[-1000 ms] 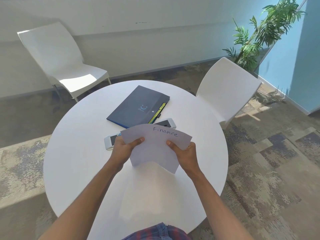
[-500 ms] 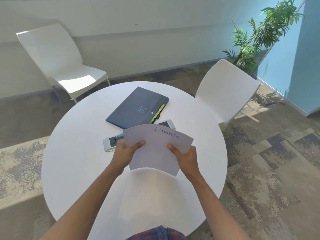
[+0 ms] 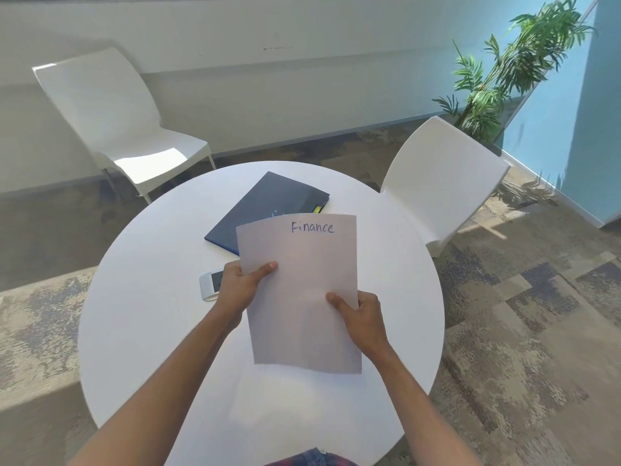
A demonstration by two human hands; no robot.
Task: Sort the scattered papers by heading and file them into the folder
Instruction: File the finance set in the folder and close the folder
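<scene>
A: Item one?
B: White paper sheet headed "Finance" in handwriting (image 3: pixel 299 290), upright, facing the person, raised over the round white table (image 3: pixel 151 297). Whether more sheets sit behind it cannot be told.

A: Hands?
B: Left hand (image 3: pixel 240 285) pinches the sheet's left edge, thumb across the front, fingers hidden behind. Right hand (image 3: pixel 361 314) pinches the right edge lower down, thumb on the front. The sheet spans between them, its heading above both.

A: Item two?
B: Dark blue flat folder with a yellow tab (image 3: pixel 268 205), closed, lying on the table beyond the hands; the sheet's top covers its near corner.

A: Anything else?
B: White smartphone (image 3: pixel 210 284), just left of the left hand, partly hidden by it. Two white moulded chairs, one beyond the left hand (image 3: pixel 111 119), one beyond the right (image 3: pixel 443 183). Green potted palm (image 3: pixel 504 75), far right.
</scene>
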